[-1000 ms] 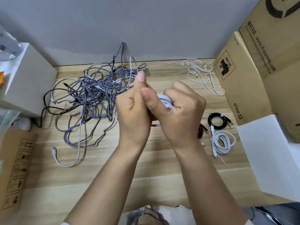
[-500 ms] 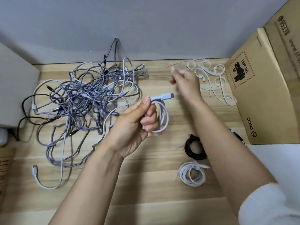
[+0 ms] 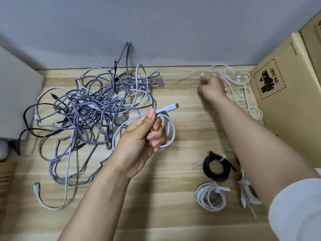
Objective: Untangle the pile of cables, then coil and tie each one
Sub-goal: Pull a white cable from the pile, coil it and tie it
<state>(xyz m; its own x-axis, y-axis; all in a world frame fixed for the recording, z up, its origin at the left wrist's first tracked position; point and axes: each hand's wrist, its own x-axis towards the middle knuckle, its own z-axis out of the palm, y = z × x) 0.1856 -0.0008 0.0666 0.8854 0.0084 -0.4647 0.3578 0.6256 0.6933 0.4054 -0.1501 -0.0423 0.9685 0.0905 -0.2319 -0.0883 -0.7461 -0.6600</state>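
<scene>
Head view: left of the cardboard box (image 3: 286, 105) lie loose white ties (image 3: 243, 87), where the right hand (image 3: 211, 87) curls blurred, grip unclear. Left hand (image 3: 144, 136) grips a coiled white cable (image 3: 167, 129), plug pointing toward the box, beside the tangled pile (image 3: 93, 110).

The counter (image 3: 182, 129) is patterned in pale wood grain with lighter and darker plank bands. The tangled pile (image 3: 97, 108) is made up mostly of cables braided in grey and white, with plain white and black strands mixed in. A white coil (image 3: 167, 129) is held in the left hand (image 3: 139, 145). One tied coil (image 3: 216, 168) is black, another (image 3: 211, 197) white. The ties (image 3: 241, 86) are white. The cardboard box (image 3: 291, 105) is tan, marked with a red dashed border round a black print. The wall (image 3: 156, 28) is plain grey.
</scene>
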